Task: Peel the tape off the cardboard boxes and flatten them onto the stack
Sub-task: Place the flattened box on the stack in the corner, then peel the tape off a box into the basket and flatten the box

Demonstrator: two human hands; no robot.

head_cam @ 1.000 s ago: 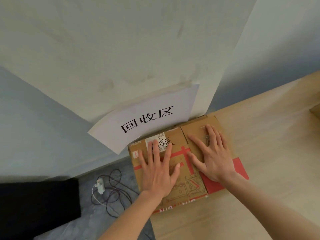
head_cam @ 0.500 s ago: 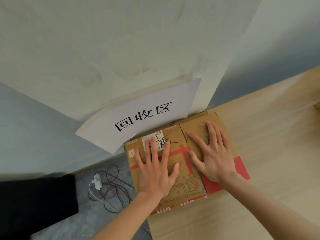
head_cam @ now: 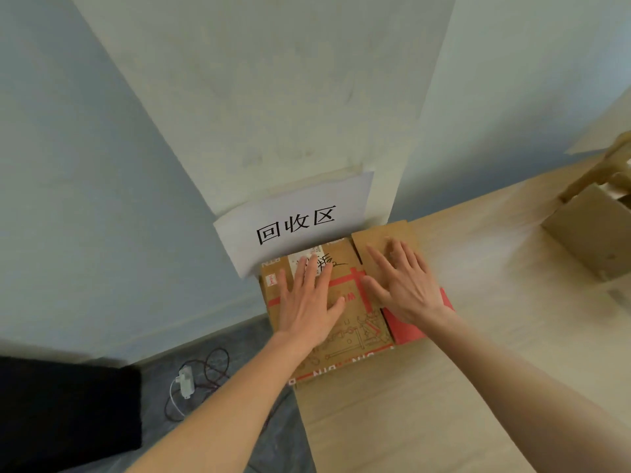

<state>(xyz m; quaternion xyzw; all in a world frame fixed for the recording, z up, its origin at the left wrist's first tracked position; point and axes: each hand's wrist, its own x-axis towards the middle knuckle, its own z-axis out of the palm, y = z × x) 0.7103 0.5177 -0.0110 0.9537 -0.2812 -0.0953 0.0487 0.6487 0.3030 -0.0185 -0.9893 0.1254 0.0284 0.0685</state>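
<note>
Both hands flat, fingers spread, no grip on anything: left hand (head_cam: 309, 300) and right hand (head_cam: 406, 285) press the flattened cardboard box (head_cam: 358, 339) down at the counter's (head_cam: 461, 404) far left corner, under the paper sign (head_cam: 297, 223) on the wall. An unflattened box (head_cam: 590, 230) sits at far right, well apart.

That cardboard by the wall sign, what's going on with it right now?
A person is pressing a flattened cardboard box down on a wooden table, just below a paper sign on the wall. The left hand and the right hand both lie flat on it with fingers spread. Another cardboard box, not yet flattened, stands at the table's far right. A cable with a charger lies on the floor.
</note>
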